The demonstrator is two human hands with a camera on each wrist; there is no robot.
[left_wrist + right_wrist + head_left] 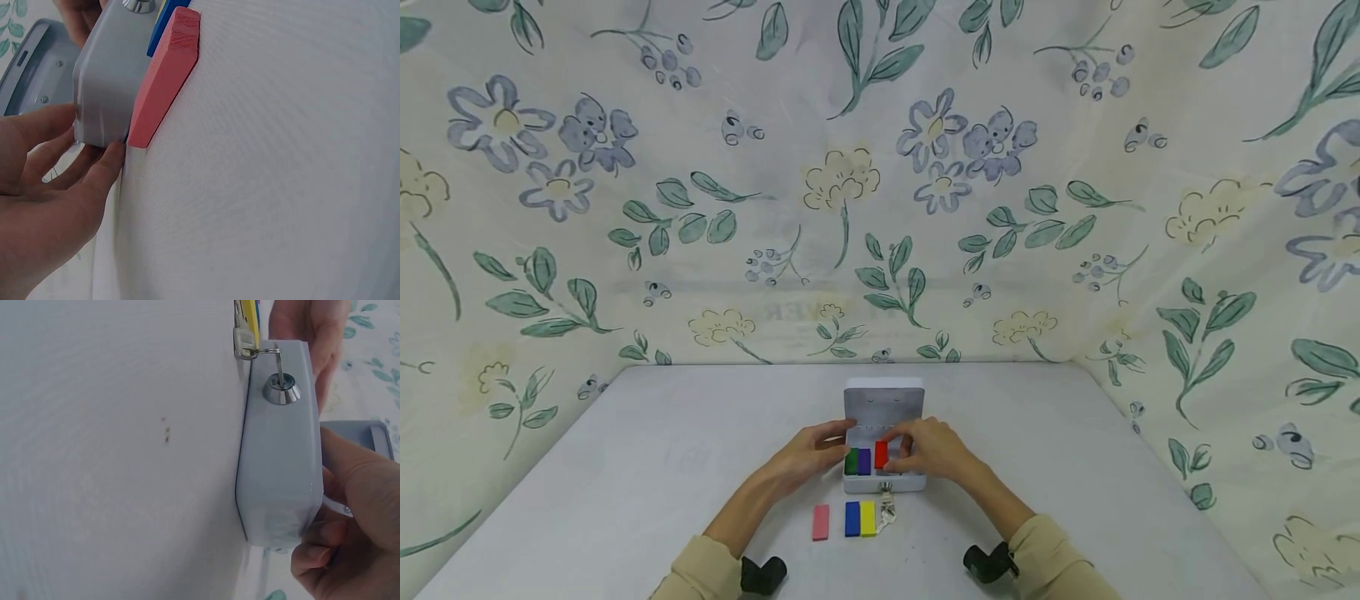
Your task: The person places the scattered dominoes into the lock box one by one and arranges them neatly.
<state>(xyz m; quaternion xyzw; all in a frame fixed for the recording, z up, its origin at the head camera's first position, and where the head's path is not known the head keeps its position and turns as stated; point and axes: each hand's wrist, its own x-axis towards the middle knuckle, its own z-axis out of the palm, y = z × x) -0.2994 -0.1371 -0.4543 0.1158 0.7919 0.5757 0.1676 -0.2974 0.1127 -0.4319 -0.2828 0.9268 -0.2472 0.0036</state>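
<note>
A small grey metal cash box (pixel 906 483) stands on the table with its lid (pixel 883 406) raised. Inside it, a green block (pixel 852 462) and a purple block (pixel 864 462) stand side by side at the left. My left hand (pixel 808 458) holds the box's left end, thumb and fingers spread along that side. Over the box's middle, my right hand (pixel 936 450) pinches a red block (pixel 881 454) by its right side. In the right wrist view the box's front wall hides this block, and a key sits in the lock (pixel 281 390).
In front of the box lie a pink block (pixel 821 522), a blue block (pixel 852 518) and a yellow block (pixel 868 518). Keys (pixel 887 508) hang from the lock beside the yellow one. Floral cloth (pixel 880 208) rises behind the white table (pixel 715 417).
</note>
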